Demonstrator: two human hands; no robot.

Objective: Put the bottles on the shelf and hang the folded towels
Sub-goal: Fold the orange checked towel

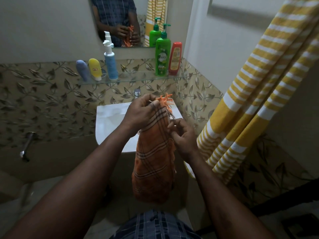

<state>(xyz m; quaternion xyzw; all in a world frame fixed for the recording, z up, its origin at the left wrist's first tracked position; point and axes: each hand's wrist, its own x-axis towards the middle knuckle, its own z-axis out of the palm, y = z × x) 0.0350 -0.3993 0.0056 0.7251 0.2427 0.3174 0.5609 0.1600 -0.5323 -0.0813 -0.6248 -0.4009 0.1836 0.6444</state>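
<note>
Head view, looking down over a white sink [107, 121]: a person is holding a folded orange checked towel [153, 163] upright in front of their body, its lower end hanging free. The left hand [140, 115] is gripping the towel's fringed top end, fingers and thumb curled round it. The right hand [183, 140] is pinching the towel's right edge just below (fingers bent, tips on the cloth). Behind the sink, a glass shelf [138, 77] is carrying five bottles: a grey-blue tube [82, 70], a yellow tube [95, 68] and a white pump bottle [110, 65] at the left, a green pump bottle [162, 56] and a red bottle [175, 58] at the right. A yellow striped towel [259, 87] is hanging at the right.
</note>
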